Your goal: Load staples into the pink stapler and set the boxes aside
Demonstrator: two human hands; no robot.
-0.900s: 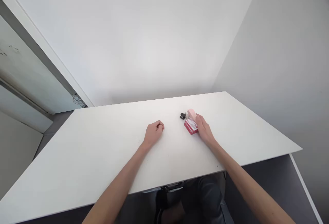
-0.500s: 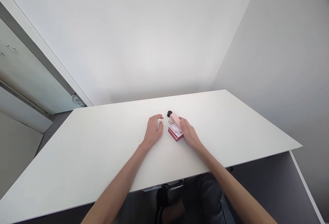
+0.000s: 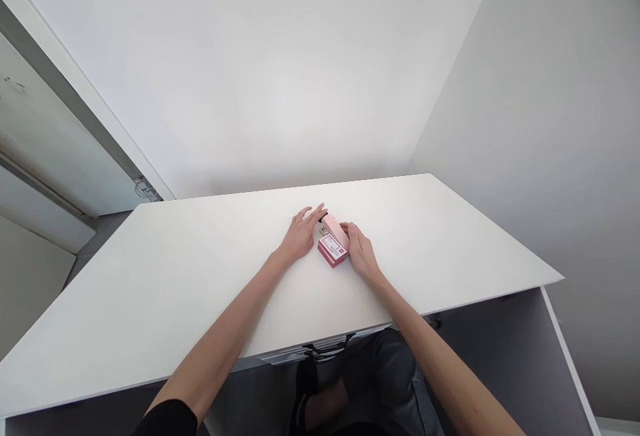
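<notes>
A small red and white box (image 3: 333,250) lies near the middle of the white table (image 3: 200,276), with a pale pink stapler-like item (image 3: 331,227) just behind it. A small black piece peeks out beside the pink item, mostly hidden by my left fingers. My right hand (image 3: 361,254) rests flat against the right side of the box and the pink item, fingers extended. My left hand (image 3: 302,233) lies on the table to their left, fingers stretched out toward the pink item's far end.
The table stands in a corner between a white back wall and a grey right wall (image 3: 550,123). A door frame (image 3: 75,109) runs along the left. My legs show below the table's near edge.
My right hand has slid the box, the pink item and the black piece leftward across the table. My left hand has uncurled from a loose fist and reached to meet them.
</notes>
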